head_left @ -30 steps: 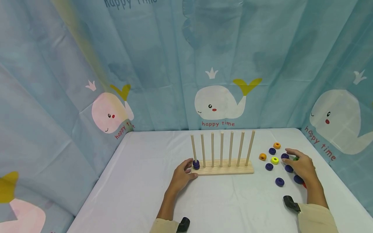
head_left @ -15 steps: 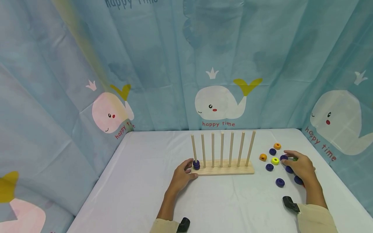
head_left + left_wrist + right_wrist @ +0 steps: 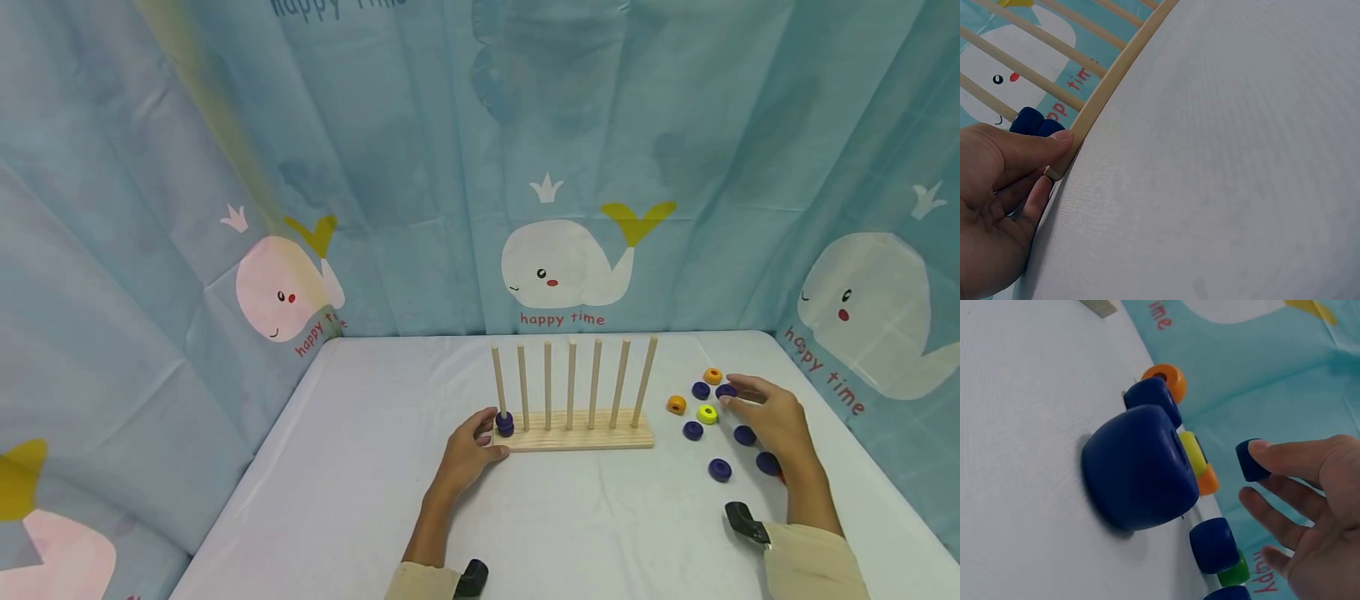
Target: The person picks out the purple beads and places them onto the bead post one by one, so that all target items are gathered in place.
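Right hand [image 3: 777, 423] pinching one blue bead [image 3: 1250, 461], seven pegs [image 3: 571, 383]

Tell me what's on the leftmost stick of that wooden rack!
Two dark-blue round beads sit stacked low on the leftmost pale wooden stick, bare above them. They cover its lower end, so that can't be seen.

In front of the peg rack [image 3: 573, 442], white tabletop [image 3: 585, 517] leaves free passage. The rack's upright pegs [image 3: 571, 383] bar low crossings; the left hand [image 3: 467, 458] blocks its left end; loose beads [image 3: 693, 432] clutter its right.
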### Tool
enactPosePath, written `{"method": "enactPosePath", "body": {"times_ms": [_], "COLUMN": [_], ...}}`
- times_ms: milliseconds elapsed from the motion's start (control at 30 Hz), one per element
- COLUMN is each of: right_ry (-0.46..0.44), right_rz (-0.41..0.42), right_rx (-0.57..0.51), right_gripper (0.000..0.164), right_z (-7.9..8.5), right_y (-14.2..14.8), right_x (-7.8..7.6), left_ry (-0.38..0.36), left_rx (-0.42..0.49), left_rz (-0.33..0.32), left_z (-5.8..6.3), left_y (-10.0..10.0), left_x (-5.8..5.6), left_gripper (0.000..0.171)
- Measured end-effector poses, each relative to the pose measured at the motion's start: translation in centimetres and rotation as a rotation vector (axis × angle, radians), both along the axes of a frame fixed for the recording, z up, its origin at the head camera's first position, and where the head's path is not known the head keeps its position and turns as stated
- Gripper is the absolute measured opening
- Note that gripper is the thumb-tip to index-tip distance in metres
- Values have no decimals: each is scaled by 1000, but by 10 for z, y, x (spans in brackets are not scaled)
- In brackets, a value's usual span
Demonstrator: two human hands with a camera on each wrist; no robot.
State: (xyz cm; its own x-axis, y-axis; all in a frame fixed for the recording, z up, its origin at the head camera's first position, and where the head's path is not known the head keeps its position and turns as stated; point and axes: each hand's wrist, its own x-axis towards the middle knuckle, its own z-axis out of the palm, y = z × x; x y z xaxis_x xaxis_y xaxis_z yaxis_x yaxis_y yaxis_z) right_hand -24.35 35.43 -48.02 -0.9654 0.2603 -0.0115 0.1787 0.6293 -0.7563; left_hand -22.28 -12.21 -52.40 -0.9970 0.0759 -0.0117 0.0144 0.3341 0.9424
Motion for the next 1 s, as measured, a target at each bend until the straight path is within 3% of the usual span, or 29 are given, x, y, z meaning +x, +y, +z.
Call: {"method": "enactPosePath", "body": {"times_ms": [300, 1000], "right_ry": [5, 278], "right_rz": [-20, 90], "right_rx": [-35, 22], "right_gripper": [62, 57], "right_z": [13, 56], "right_y": [-8, -47], "right_x": [0, 14], "left_ry": [-4, 5], "left_rx": [-7, -10], "left_rz": [3, 0], "left_z": [0, -2], "left_y": [0, -1], "left_x": [1, -1], "left_gripper": [72, 73]}}
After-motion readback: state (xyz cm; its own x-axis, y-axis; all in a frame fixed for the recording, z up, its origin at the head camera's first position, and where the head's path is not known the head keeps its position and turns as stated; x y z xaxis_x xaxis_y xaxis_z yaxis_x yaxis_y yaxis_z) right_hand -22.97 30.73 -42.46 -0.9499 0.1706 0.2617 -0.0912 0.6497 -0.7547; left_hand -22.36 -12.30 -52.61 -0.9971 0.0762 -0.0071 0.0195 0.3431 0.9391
